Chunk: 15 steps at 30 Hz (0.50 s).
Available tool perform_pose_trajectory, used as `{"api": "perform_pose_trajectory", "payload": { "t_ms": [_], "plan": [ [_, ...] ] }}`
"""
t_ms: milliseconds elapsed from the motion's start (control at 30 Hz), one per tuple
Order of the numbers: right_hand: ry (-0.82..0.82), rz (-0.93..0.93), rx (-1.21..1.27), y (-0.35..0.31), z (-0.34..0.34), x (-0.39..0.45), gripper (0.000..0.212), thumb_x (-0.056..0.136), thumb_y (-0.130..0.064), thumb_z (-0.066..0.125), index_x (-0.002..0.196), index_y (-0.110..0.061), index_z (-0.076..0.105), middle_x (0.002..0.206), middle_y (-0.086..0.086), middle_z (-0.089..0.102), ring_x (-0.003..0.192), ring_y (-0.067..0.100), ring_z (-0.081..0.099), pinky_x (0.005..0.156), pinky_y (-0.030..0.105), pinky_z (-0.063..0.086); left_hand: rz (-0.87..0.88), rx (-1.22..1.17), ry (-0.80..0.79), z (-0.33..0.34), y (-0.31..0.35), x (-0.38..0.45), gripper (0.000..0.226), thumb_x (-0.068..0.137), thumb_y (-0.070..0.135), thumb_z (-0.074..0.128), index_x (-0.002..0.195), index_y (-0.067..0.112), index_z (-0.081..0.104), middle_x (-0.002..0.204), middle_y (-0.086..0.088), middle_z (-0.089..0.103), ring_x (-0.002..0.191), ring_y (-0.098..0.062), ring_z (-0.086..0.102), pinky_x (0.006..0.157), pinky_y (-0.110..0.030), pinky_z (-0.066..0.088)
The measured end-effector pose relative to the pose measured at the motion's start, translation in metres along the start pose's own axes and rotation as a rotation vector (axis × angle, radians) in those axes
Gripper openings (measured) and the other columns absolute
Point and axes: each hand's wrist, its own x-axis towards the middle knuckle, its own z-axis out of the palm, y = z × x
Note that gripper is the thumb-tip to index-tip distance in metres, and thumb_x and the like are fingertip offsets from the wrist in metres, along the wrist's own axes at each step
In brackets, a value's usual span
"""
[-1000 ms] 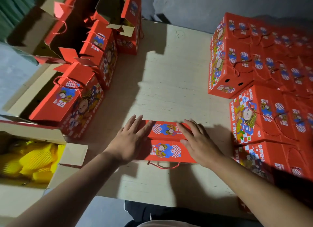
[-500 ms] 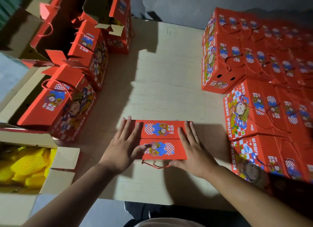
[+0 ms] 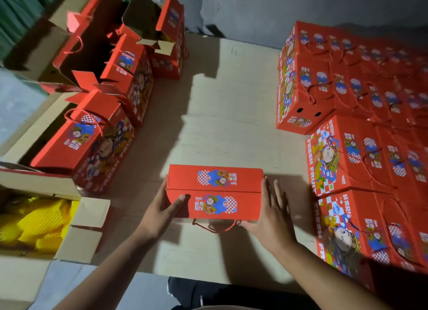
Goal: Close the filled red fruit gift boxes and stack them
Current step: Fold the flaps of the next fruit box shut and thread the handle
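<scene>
Pale wooden board (image 3: 227, 106) under grey wall, dim. At centre, closed red cardboard gift box (image 3: 214, 191), clasped at either end: left hand (image 3: 162, 211) thumb curled on top, right hand (image 3: 269, 213) fingers straight. Stacked closed red boxes (image 3: 347, 129) at 3 o'clock; open-flapped red boxes (image 3: 120, 78) at 10; brown carton of yellow-netted fruit (image 3: 34, 224) at 8.

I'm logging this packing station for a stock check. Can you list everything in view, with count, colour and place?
Closed gift box: one, red, centre of the board, between both hands, rope handle hanging at its near edge.
Stacked closed boxes: many, count unclear, red, right side.
Boxes with flaps up: several, red, left side.
Carton: one, brown, near left, open.
Netted fruit: several, yellow, inside the carton.
Board: one, pale wood, underneath.
Left hand: grips the box's left end, thumb on top.
Right hand: fingers straight against the right end.
</scene>
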Motion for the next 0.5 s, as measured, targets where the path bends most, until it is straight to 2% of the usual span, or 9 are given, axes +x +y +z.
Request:
{"api": "perform_pose_trajectory", "payload": {
  "t_ms": [33,100,133,200,233,300,367,433,500],
  "plan": [
    [0.021,-0.036,-0.071,-0.009,-0.003,-0.001,0.138,0.064,-0.077,0.078,0.167,-0.014,0.011,0.175,0.010,0.013,0.162,0.030,0.008,0.129,0.055,0.014,0.002,0.021,0.014,-0.001,0.002,-0.001,0.066,0.098,0.038,0.073,0.152,0.055,0.039,0.139,0.015,0.067,0.127,-0.008,0.064,0.108,-0.032,0.052],
    [0.026,-0.115,-0.062,-0.032,-0.005,-0.003,0.129,0.068,-0.082,0.069,0.167,-0.018,0.017,0.175,0.009,0.009,0.162,0.030,0.004,0.130,0.056,0.008,0.004,0.051,0.054,-0.003,0.006,-0.005,0.070,0.093,0.041,0.078,0.148,0.061,0.039,0.137,0.029,0.064,0.125,0.005,0.062,0.100,-0.011,0.050],
    [0.028,-0.161,-0.034,-0.045,-0.005,-0.002,0.122,0.071,-0.081,0.067,0.166,-0.020,0.020,0.175,0.008,0.013,0.162,0.030,0.005,0.130,0.056,0.007,0.007,0.069,0.078,-0.003,0.007,-0.008,0.074,0.092,0.040,0.078,0.150,0.061,0.037,0.137,0.036,0.060,0.124,0.010,0.059,0.096,-0.004,0.047],
    [0.057,-0.254,0.026,-0.069,-0.006,0.007,0.100,0.083,-0.071,0.062,0.164,-0.023,0.027,0.171,0.005,0.025,0.160,0.028,0.017,0.130,0.052,0.010,0.006,0.083,0.109,0.000,0.006,-0.016,0.077,0.093,0.037,0.079,0.154,0.056,0.035,0.135,0.044,0.056,0.126,0.016,0.054,0.091,0.001,0.043],
    [0.077,-0.289,0.063,-0.077,-0.009,0.015,0.088,0.089,-0.064,0.058,0.162,-0.022,0.032,0.168,0.005,0.031,0.158,0.028,0.023,0.130,0.050,0.012,0.010,0.075,0.110,0.001,0.005,-0.020,0.077,0.093,0.035,0.078,0.154,0.056,0.036,0.136,0.042,0.057,0.126,0.014,0.055,0.091,0.000,0.044],
    [0.066,-0.296,0.118,-0.087,-0.019,0.039,0.075,0.097,-0.056,0.055,0.160,-0.019,0.036,0.163,0.007,0.042,0.153,0.028,0.034,0.128,0.050,0.019,0.003,0.060,0.104,0.002,0.001,-0.028,0.071,0.094,0.035,0.078,0.150,0.057,0.040,0.133,0.026,0.067,0.121,0.005,0.064,0.088,-0.005,0.049],
    [0.006,-0.189,0.104,-0.090,-0.030,0.070,0.071,0.100,-0.052,0.058,0.158,-0.017,0.038,0.155,0.010,0.050,0.145,0.031,0.045,0.122,0.049,0.031,-0.009,0.101,0.115,0.004,-0.003,-0.037,0.067,0.089,0.048,0.080,0.146,0.058,0.045,0.121,0.018,0.074,0.108,0.004,0.069,0.086,-0.013,0.051],
    [-0.175,0.007,0.028,-0.086,-0.040,0.107,0.071,0.098,-0.060,0.052,0.154,-0.017,0.040,0.146,0.012,0.057,0.133,0.035,0.054,0.109,0.045,0.044,-0.026,0.128,0.121,0.007,-0.007,-0.046,0.072,0.083,0.059,0.078,0.147,0.057,0.044,0.125,0.022,0.071,0.114,0.005,0.066,0.095,-0.025,0.048],
    [-0.468,0.164,-0.051,-0.083,-0.044,0.136,0.079,0.094,-0.077,0.042,0.143,-0.015,0.050,0.137,0.012,0.063,0.127,0.036,0.059,0.100,0.041,0.048,-0.051,0.154,0.154,0.012,-0.014,-0.053,0.072,0.081,0.064,0.076,0.145,0.057,0.044,0.129,0.027,0.068,0.120,0.007,0.061,0.100,-0.031,0.045]
  ]
}}
